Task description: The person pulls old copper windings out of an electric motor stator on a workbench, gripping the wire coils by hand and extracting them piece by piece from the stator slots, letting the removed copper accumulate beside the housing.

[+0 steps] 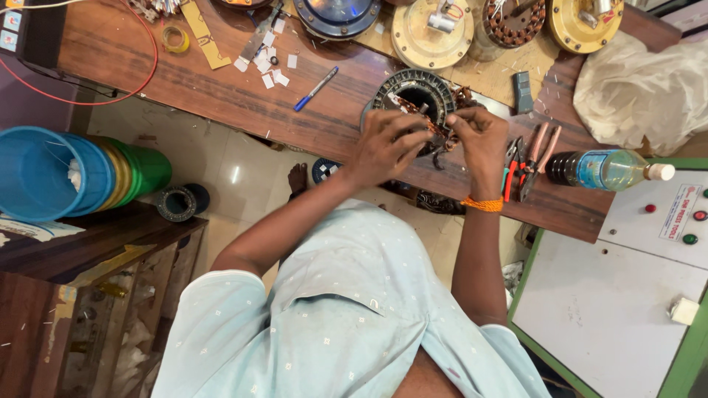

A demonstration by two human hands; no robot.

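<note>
A round dark motor stator (417, 87) with copper windings lies on the wooden bench (221, 88). Both my hands meet at its near edge. My left hand (385, 146) has its fingers curled onto the copper wire bundle (436, 131). My right hand (481, 141), with an orange thread at the wrist, pinches the same bundle from the right. My fingers hide part of the winding.
Red-handled pliers (525, 163) and a plastic bottle (608, 169) lie right of my hands. A blue pen (316, 88), paper bits and a tape roll (175, 38) lie to the left. Round motor covers (431, 29) line the back. Stacked plastic tubs (44, 173) sit left; a control box (641, 250) sits right.
</note>
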